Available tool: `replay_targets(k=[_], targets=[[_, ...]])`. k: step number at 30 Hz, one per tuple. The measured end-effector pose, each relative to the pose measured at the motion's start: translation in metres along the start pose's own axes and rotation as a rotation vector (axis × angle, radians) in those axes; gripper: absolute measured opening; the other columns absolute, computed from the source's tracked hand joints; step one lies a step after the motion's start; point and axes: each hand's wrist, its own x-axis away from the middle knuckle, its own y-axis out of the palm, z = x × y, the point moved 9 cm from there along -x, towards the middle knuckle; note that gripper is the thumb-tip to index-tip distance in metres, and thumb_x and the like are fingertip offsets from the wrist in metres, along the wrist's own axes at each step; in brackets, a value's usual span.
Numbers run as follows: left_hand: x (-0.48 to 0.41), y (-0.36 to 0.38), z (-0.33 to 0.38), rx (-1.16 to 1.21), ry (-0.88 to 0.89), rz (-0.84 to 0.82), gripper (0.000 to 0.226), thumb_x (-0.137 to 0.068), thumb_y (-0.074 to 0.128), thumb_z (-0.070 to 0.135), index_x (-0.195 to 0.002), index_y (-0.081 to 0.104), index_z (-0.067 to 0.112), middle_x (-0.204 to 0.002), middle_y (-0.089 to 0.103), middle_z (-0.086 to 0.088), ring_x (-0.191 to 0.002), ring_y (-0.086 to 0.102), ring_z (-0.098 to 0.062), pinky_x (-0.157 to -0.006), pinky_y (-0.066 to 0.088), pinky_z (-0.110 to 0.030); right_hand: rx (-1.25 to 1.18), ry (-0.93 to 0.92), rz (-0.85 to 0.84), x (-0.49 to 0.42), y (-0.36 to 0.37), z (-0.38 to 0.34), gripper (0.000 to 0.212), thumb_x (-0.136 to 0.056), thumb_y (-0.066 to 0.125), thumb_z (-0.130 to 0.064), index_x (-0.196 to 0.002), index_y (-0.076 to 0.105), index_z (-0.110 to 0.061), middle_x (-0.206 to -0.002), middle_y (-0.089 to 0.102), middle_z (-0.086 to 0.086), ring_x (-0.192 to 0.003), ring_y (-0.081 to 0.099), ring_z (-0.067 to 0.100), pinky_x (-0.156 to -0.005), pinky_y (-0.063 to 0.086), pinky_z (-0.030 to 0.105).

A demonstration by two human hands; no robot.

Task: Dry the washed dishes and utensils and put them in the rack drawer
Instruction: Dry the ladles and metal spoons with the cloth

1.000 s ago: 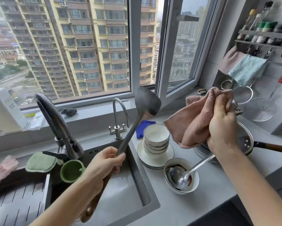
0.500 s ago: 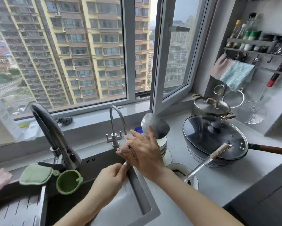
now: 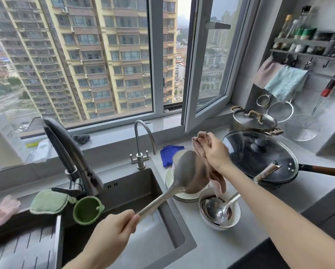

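My left hand [image 3: 114,229] grips the handle of a steel spatula [image 3: 184,171], whose broad blade is raised over the counter beside the sink. My right hand [image 3: 216,150] holds a pink cloth [image 3: 214,171] just behind and to the right of the blade; the cloth hangs down against it. Behind the blade stand stacked white bowls on plates [image 3: 188,196], partly hidden. In front sits a white bowl [image 3: 232,223] with a steel ladle [image 3: 217,209] resting in it.
A dark sink [image 3: 143,191] with a tall faucet [image 3: 69,152] and a small tap [image 3: 141,144] lies left. A lidded wok [image 3: 259,154] and steel pot [image 3: 254,121] sit right. Green cup [image 3: 86,209], green sponge [image 3: 48,201], blue cloth [image 3: 169,154] and wall-hung strainers [image 3: 300,127] surround.
My right hand with the cloth has slid from the spatula's handle near my left hand up to the blade. The spatula has tilted lower and rightward over the dishes.
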Motion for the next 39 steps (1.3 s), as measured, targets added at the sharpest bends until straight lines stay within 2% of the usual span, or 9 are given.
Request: replay_targets(k=[3, 7, 12, 14, 18, 24, 29, 33, 39], targets=[[-0.003, -0.015, -0.008, 0.059, -0.017, 0.05, 0.026, -0.082, 0.038, 0.052, -0.065, 0.049, 0.037, -0.055, 0.055, 0.0, -0.054, 0.051, -0.017, -0.054, 0.036, -0.028, -0.389, 0.231, 0.156, 0.004, -0.037, 0.02, 0.025, -0.098, 0.042, -0.041, -0.105, 0.054, -0.02, -0.101, 0.06, -0.003, -0.107, 0.056, 0.022, -0.092, 0.04, 0.031], [-0.009, -0.008, -0.004, 0.024, 0.004, 0.019, 0.028, -0.079, 0.035, 0.057, -0.069, 0.051, 0.036, -0.055, 0.054, 0.003, -0.058, 0.052, -0.015, -0.061, 0.044, -0.033, -0.573, -0.089, 0.284, 0.037, -0.072, -0.053, 0.023, -0.101, 0.038, -0.032, -0.105, 0.054, -0.017, -0.097, 0.056, -0.019, -0.094, 0.054, -0.009, -0.092, 0.036, 0.015], [-0.019, 0.008, 0.016, 0.068, 0.063, -0.061, 0.028, -0.093, 0.049, 0.037, -0.066, 0.054, 0.033, -0.048, 0.051, 0.009, -0.047, 0.044, -0.006, -0.057, 0.04, -0.032, 0.34, -0.588, -0.024, 0.079, 0.02, -0.094, 0.058, -0.084, 0.029, -0.072, -0.105, 0.065, -0.032, -0.123, 0.064, -0.007, -0.128, 0.049, 0.015, -0.112, 0.019, 0.056], [-0.017, 0.01, 0.015, 0.077, 0.042, -0.078, 0.028, -0.093, 0.051, 0.033, -0.065, 0.054, 0.034, -0.047, 0.051, 0.01, -0.047, 0.044, -0.006, -0.056, 0.039, -0.029, 0.371, -0.465, -0.103, 0.062, 0.014, -0.075, 0.068, -0.077, 0.025, -0.077, -0.097, 0.068, -0.028, -0.098, 0.065, -0.007, -0.11, 0.057, 0.02, -0.091, 0.037, 0.039], [-0.01, 0.01, 0.016, -0.044, 0.072, -0.085, 0.027, -0.092, 0.047, 0.044, -0.069, 0.052, 0.032, -0.053, 0.054, 0.011, -0.051, 0.049, -0.008, -0.056, 0.041, -0.024, 0.25, -0.314, -0.127, 0.048, 0.0, -0.039, 0.051, -0.074, 0.027, -0.07, -0.058, 0.051, -0.028, -0.058, 0.046, -0.009, -0.065, 0.049, 0.018, -0.06, 0.029, 0.029], [-0.013, 0.003, 0.049, -0.601, 0.391, 0.044, 0.038, -0.095, 0.023, 0.052, -0.084, 0.049, 0.027, -0.049, 0.045, 0.008, -0.033, 0.044, -0.015, -0.039, 0.017, -0.023, 0.106, 0.035, -0.124, 0.034, -0.007, 0.011, 0.066, -0.072, 0.036, -0.069, -0.063, 0.068, -0.012, -0.064, 0.068, 0.005, -0.073, 0.063, 0.026, -0.072, 0.051, 0.037], [-0.018, -0.01, 0.077, -0.755, 0.498, 0.224, 0.011, -0.086, 0.042, 0.025, -0.084, 0.046, 0.015, -0.055, 0.041, -0.003, -0.034, 0.04, -0.023, -0.042, 0.018, -0.027, -0.282, 0.464, 0.086, 0.002, -0.046, 0.058, 0.043, -0.082, 0.053, -0.043, -0.068, 0.066, -0.004, -0.069, 0.066, 0.005, -0.076, 0.064, 0.026, -0.069, 0.047, 0.032], [-0.039, -0.008, 0.07, -0.387, 0.224, 0.054, 0.023, -0.092, 0.041, 0.021, -0.069, 0.04, 0.021, -0.05, 0.043, 0.004, -0.038, 0.041, -0.015, -0.04, 0.029, -0.029, -0.66, 0.554, 0.439, -0.022, -0.128, 0.083, 0.035, -0.087, 0.049, -0.039, -0.087, 0.063, -0.007, -0.082, 0.068, 0.003, -0.079, 0.068, 0.022, -0.065, 0.052, 0.023], [-0.063, 0.066, 0.128, 0.886, -0.391, -0.474, 0.04, -0.097, 0.041, 0.023, -0.064, 0.053, 0.005, -0.04, 0.031, 0.001, -0.027, 0.029, -0.008, -0.029, 0.024, -0.01, -0.466, -0.466, 0.387, 0.035, -0.151, -0.051, 0.031, -0.098, 0.04, -0.042, -0.08, 0.054, -0.02, -0.066, 0.056, 0.002, -0.057, 0.051, 0.012, -0.062, 0.045, 0.034]])
